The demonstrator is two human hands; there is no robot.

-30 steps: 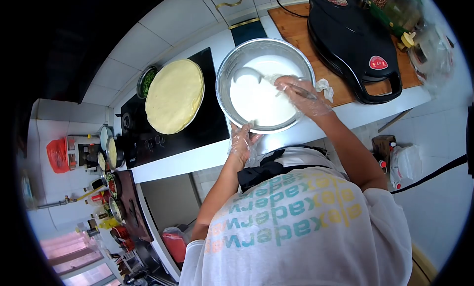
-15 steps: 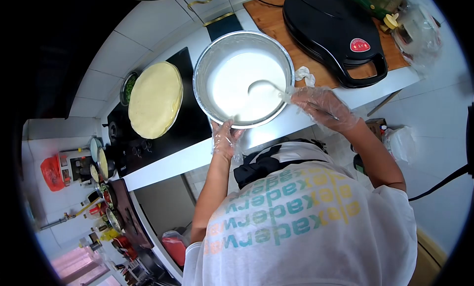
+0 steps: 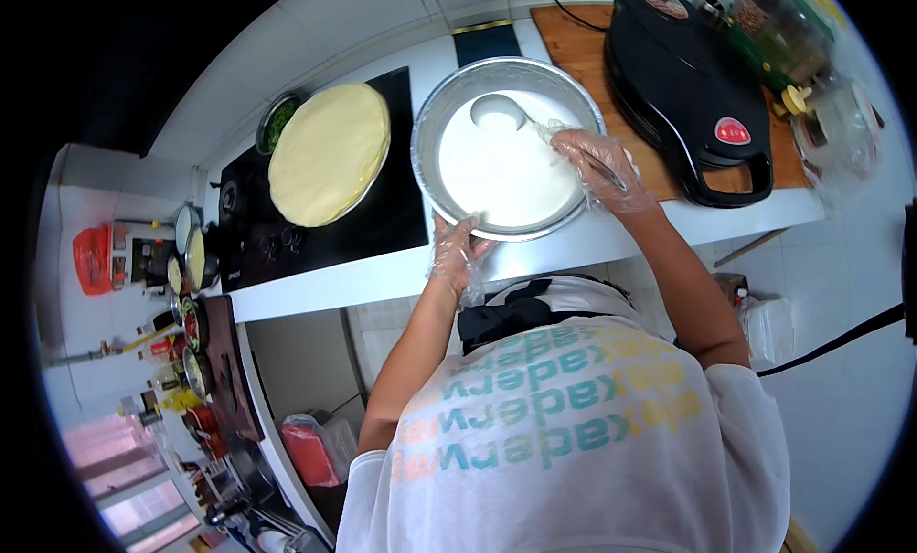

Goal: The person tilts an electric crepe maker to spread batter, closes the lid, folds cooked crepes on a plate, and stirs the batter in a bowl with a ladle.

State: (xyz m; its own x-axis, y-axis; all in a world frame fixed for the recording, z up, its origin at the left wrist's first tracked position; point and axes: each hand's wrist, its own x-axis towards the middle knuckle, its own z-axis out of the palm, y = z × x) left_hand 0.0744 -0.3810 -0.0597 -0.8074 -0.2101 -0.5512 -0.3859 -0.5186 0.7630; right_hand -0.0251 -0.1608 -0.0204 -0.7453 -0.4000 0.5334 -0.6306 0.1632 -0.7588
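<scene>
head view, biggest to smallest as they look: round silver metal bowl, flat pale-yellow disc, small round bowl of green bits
1. Round silver metal bowl
2. Flat pale-yellow disc
3. Small round bowl of green bits, partly hidden

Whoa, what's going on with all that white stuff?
A person's gloved right hand holds a ladle, its scoop inside a big metal bowl of white liquid. The gloved left hand grips the bowl's near rim. A pale, round, pancake-like stack sits over the black stovetop on the left.
</scene>
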